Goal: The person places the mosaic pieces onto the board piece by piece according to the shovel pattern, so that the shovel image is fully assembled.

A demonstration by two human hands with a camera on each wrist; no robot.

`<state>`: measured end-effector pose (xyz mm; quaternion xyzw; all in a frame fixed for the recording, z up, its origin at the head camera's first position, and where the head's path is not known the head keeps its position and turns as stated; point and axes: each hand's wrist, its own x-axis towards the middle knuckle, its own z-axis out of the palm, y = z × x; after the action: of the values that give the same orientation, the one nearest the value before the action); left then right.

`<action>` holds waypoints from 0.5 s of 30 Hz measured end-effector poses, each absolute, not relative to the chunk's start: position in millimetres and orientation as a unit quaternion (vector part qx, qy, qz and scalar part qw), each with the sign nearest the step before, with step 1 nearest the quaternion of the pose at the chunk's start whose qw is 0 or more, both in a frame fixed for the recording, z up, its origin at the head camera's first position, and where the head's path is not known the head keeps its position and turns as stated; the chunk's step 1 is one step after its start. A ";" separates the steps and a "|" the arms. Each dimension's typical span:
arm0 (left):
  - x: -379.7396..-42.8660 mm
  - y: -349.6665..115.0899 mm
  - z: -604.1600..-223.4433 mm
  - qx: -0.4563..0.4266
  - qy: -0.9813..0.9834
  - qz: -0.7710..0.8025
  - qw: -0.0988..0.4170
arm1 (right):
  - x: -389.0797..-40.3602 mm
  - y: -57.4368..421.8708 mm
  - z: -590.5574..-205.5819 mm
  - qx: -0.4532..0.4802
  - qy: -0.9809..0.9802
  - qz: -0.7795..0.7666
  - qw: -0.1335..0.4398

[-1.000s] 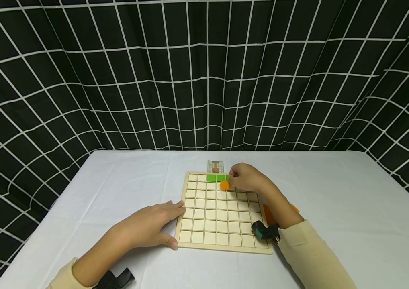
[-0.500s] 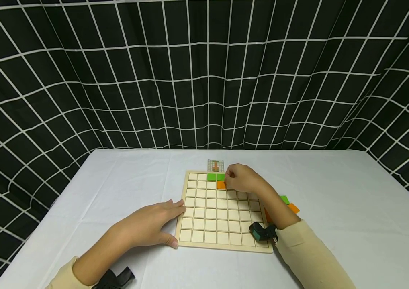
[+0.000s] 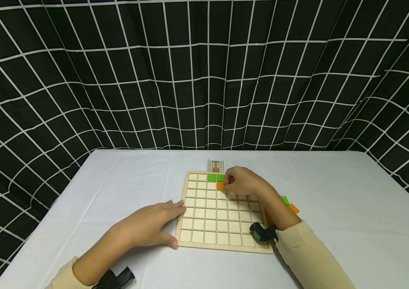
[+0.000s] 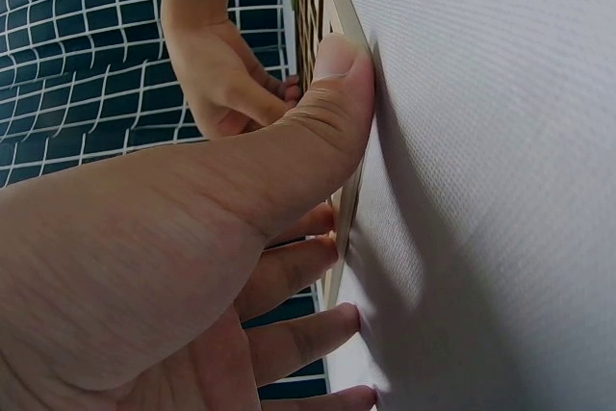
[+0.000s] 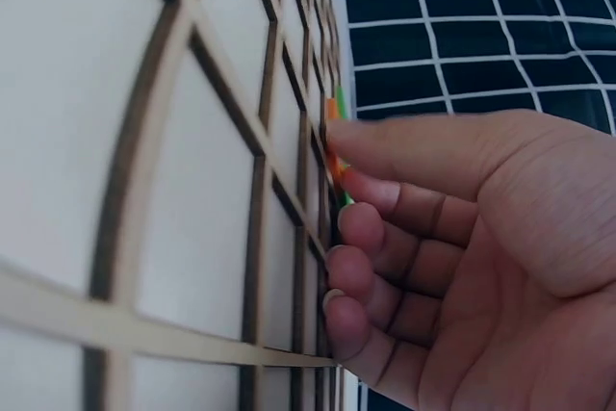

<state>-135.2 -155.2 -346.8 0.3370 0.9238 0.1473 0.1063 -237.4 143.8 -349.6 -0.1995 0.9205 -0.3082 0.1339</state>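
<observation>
A wooden grid board [image 3: 210, 215] lies on the white table, and a row of green tiles [image 3: 211, 177] sits in its far row of cells. Just below that row is an orange square tile [image 3: 219, 185], level with a cell. My right hand [image 3: 243, 180] pinches this tile at its right side between thumb and fingers; the hand covers the cells to the right. In the right wrist view, the orange tile [image 5: 331, 108] shows at the thumb tip, the other fingers curled. My left hand [image 3: 154, 224] rests beside the board's left edge, fingers extended, thumb at the near corner.
A small pattern card [image 3: 215, 165] lies beyond the board's far edge. Loose orange tiles [image 3: 293, 208] and a green tile [image 3: 285, 200] lie right of the board, partly behind the right forearm. A black gridded curtain [image 3: 204, 80] hangs behind the table.
My right hand has shifted left, bringing the orange tile into the cell under the green row, and its thumb has come down slightly. The left hand stays in place.
</observation>
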 end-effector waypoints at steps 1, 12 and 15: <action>-135.1 -155.3 -346.7 0.337 0.924 0.148 0.107 | -237.7 143.8 -350.3 -0.201 0.921 -0.307 0.130; -135.2 -154.9 -346.7 0.337 0.924 0.148 0.108 | -236.1 144.6 -347.5 -0.227 0.918 -0.295 0.139; -135.2 -155.1 -346.4 0.338 0.923 0.147 0.108 | -234.2 145.4 -343.7 -0.243 0.917 -0.277 0.152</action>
<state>-135.2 -155.1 -346.4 0.3379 0.9234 0.1470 0.1077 -234.2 145.4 -343.7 -0.2435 0.9171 -0.2768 0.1520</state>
